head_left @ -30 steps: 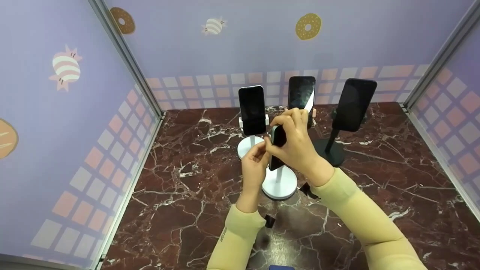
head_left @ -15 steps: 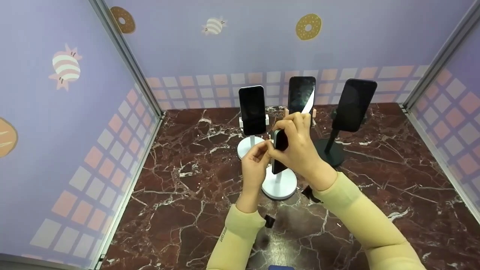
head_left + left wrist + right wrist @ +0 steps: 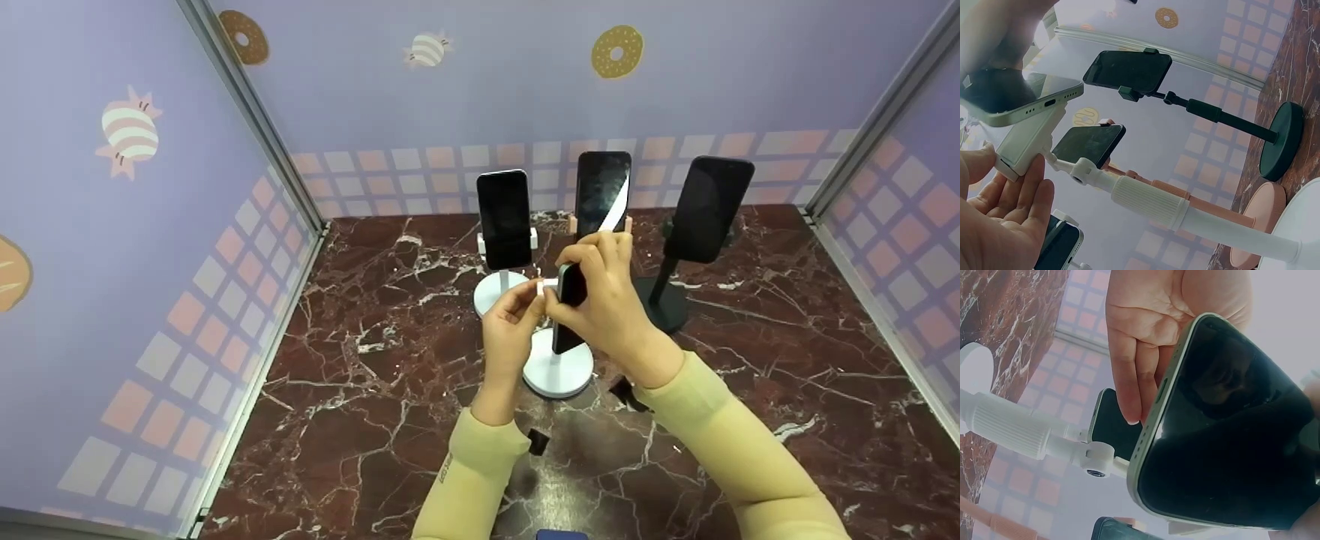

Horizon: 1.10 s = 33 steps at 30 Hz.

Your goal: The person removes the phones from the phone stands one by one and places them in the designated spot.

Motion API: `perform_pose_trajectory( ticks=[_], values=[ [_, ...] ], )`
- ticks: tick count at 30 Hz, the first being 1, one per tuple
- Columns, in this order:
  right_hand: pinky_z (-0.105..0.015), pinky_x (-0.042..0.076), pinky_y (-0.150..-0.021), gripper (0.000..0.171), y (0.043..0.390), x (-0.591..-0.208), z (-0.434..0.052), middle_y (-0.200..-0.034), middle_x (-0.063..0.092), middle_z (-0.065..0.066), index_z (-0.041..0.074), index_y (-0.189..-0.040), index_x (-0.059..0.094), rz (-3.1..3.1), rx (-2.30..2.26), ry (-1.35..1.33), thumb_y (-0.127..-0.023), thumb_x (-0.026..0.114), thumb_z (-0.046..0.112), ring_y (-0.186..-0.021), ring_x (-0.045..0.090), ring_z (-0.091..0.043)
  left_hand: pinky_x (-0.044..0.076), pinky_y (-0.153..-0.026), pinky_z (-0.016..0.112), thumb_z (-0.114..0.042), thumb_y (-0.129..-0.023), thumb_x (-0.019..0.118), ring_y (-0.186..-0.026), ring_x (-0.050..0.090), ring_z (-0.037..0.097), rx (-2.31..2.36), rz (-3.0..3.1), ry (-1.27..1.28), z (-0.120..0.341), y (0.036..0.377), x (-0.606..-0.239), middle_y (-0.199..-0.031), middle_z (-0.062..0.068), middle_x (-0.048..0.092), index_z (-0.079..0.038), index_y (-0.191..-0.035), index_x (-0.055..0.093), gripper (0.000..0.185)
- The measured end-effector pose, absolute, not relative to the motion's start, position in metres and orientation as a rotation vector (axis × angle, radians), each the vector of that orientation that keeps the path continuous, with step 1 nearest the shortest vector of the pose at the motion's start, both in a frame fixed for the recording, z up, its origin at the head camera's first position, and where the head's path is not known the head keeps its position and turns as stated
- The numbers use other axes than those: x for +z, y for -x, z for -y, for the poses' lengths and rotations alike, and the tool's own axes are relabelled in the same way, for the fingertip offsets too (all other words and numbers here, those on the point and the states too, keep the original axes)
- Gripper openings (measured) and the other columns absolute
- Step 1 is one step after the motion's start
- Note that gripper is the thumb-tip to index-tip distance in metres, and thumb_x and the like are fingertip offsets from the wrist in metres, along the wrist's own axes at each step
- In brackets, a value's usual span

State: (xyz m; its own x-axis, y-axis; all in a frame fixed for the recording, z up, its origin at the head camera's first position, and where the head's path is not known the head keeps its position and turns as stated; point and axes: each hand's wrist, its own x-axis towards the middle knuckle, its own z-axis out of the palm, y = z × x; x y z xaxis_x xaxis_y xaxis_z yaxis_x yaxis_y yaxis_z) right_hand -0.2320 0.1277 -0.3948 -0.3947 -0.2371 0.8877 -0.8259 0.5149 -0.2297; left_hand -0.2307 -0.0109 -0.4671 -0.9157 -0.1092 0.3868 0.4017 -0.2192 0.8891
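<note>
A dark red marble tabletop (image 3: 360, 420) is enclosed by lilac walls (image 3: 112, 247) printed with doughnuts and striped sweets. Four phone stands are counted on it: a white stand at the back left (image 3: 495, 294), a pink stand behind the hands (image 3: 1258, 209), a black stand at the right (image 3: 663, 300), and a nearer white stand (image 3: 559, 371) in the middle. Four phones are counted as well; three are clamped upright on the back stands, namely a small dark phone (image 3: 504, 217), a taller phone (image 3: 602, 187) and a tilted phone (image 3: 709, 208).

The fourth, a pale green phone (image 3: 568, 311), is held above the nearer white stand, just beside its clamp (image 3: 1030, 138). Its long axis is kept nearly upright, tilted slightly, with the dark screen turned towards the person's left and the port end pointed down, as is shown in the left wrist view.

The right hand (image 3: 600, 296) is wrapped round the upper part of the phone, fingers curled over its edge. The left hand (image 3: 512, 319) is closed in a pinch on the white clamp, its fingers set against the clamp's side. The two hands are brought close together, almost touching at the clamp.
</note>
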Motion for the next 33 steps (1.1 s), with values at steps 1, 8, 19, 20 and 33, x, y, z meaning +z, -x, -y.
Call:
perform_pose_trajectory(
  ticks=[1, 8, 19, 20, 33],
  values=[
    [-0.067, 0.030, -0.106, 0.040, 0.232, -0.395, -0.129, -0.098, 0.050, -0.020, 0.002, -0.106, 0.052, 1.902, 0.870, -0.873, -0.074, 0.075, -0.002, -0.094, 0.035, -0.039, 0.055, -0.079, 0.016, 0.003, -0.094, 0.069, -0.090, 0.067, 0.002, -2.203, 1.715, 0.349, 0.011, 0.231, -0.467, -0.113, 0.038, 0.068, 0.021, -0.118, 0.063, 0.030],
    [-0.047, 0.027, -0.082, 0.039, 0.230, -0.397, -0.135, -0.097, 0.050, -0.019, 0.002, -0.105, 0.052, 1.912, 0.870, -0.855, -0.074, 0.077, 0.001, -0.094, 0.034, -0.038, 0.057, -0.081, 0.016, 0.001, -0.095, 0.070, -0.089, 0.068, 0.001, -2.220, 1.698, 0.363, 0.011, 0.231, -0.468, -0.113, 0.039, 0.067, 0.022, -0.118, 0.062, 0.033],
    [-0.048, 0.028, -0.083, 0.038, 0.227, -0.404, -0.149, -0.099, 0.050, -0.020, 0.001, -0.104, 0.052, 1.950, 0.870, -0.798, -0.074, 0.075, 0.002, -0.094, 0.035, -0.039, 0.057, -0.079, 0.016, 0.005, -0.095, 0.068, -0.090, 0.069, 0.000, -2.221, 1.704, 0.336, 0.010, 0.231, -0.466, -0.117, 0.040, 0.067, 0.023, -0.118, 0.061, 0.031],
    [-0.048, 0.028, -0.083, 0.038, 0.227, -0.405, -0.150, -0.099, 0.051, -0.020, 0.001, -0.104, 0.052, 1.953, 0.869, -0.795, -0.074, 0.075, 0.002, -0.094, 0.035, -0.039, 0.057, -0.079, 0.016, 0.006, -0.095, 0.067, -0.090, 0.069, 0.000, -2.217, 1.709, 0.334, 0.010, 0.231, -0.466, -0.117, 0.040, 0.067, 0.023, -0.118, 0.061, 0.030],
    [-0.049, 0.027, -0.082, 0.037, 0.228, -0.417, -0.171, -0.096, 0.050, -0.022, -0.002, -0.104, 0.053, 1.965, 0.845, -0.749, -0.075, 0.074, 0.003, -0.093, 0.035, -0.040, 0.057, -0.079, 0.017, 0.001, -0.094, 0.070, -0.088, 0.068, 0.002, -2.221, 1.724, 0.320, 0.011, 0.231, -0.468, -0.115, 0.037, 0.069, 0.020, -0.119, 0.063, 0.032]
  ],
)
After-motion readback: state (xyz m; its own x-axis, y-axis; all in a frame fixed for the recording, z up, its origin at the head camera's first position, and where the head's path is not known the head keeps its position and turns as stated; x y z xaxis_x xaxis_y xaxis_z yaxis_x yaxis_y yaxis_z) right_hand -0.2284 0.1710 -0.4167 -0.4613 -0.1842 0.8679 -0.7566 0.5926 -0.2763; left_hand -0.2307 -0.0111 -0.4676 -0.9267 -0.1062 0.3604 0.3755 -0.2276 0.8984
